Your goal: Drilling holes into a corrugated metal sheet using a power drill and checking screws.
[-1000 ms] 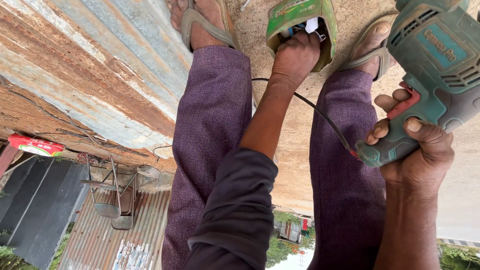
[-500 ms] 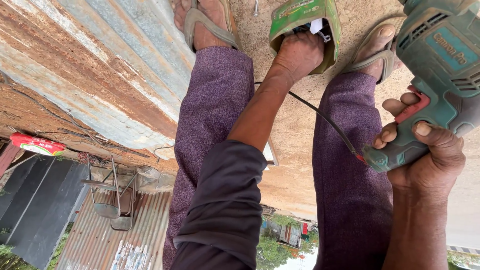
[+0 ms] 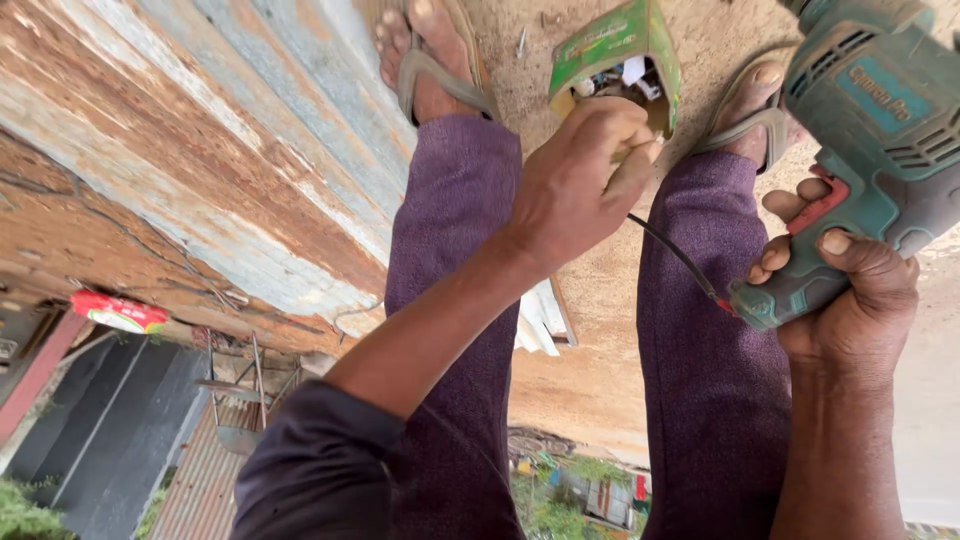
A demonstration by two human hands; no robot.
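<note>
Head view is showing your right hand (image 3: 850, 300) gripping the handle of a teal power drill (image 3: 870, 130), with fingers wrapping around it by the red trigger and a black cord (image 3: 675, 255) trailing from its base. Your left hand (image 3: 580, 185) is closing loosely in front of a small green box (image 3: 605, 45) that is lying open on the sandy ground (image 3: 600, 370) between your sandalled feet; whether it is pinching anything cannot be told. Rusty corrugated sheets (image 3: 200, 150) are lying beside your left leg.
</note>
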